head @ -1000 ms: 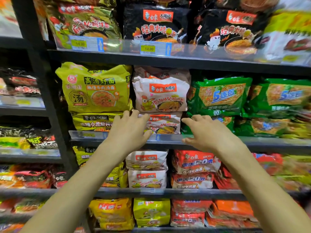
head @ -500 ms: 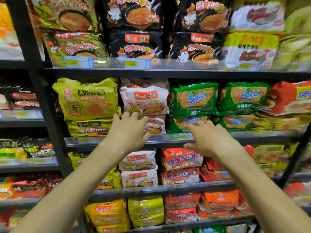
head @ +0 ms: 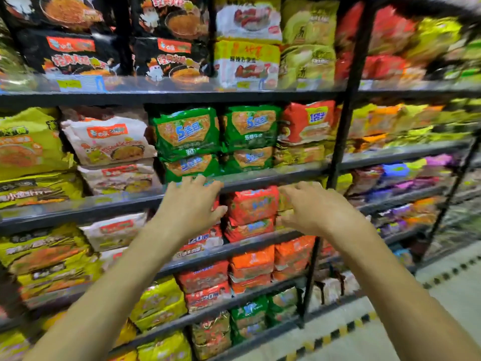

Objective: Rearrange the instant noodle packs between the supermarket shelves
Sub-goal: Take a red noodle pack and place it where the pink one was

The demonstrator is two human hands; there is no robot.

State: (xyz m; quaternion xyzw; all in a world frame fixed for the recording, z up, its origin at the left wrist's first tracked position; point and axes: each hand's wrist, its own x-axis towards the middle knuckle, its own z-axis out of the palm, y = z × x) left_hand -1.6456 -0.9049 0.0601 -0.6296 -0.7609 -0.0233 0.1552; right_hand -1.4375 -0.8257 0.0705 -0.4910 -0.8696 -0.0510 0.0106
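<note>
Both arms reach out toward the noodle shelves, frame motion-blurred. Left hand [head: 192, 204] is palm-forward with fingers loosely spread, holding nothing; its fingertips are at the shelf edge [head: 260, 179] just below the stacked green packs [head: 187, 134], contact can't be told. Right hand [head: 316, 208] is also empty, fingers relaxed and slightly bent, in front of the yellowish packs beside the red packs [head: 251, 204] one shelf down. White packs [head: 109, 142] and yellow packs [head: 23, 144] sit left of the green ones, black packs [head: 70, 53] on the shelf above. A black upright post [head: 343, 121] divides the shelving on the right.
</note>
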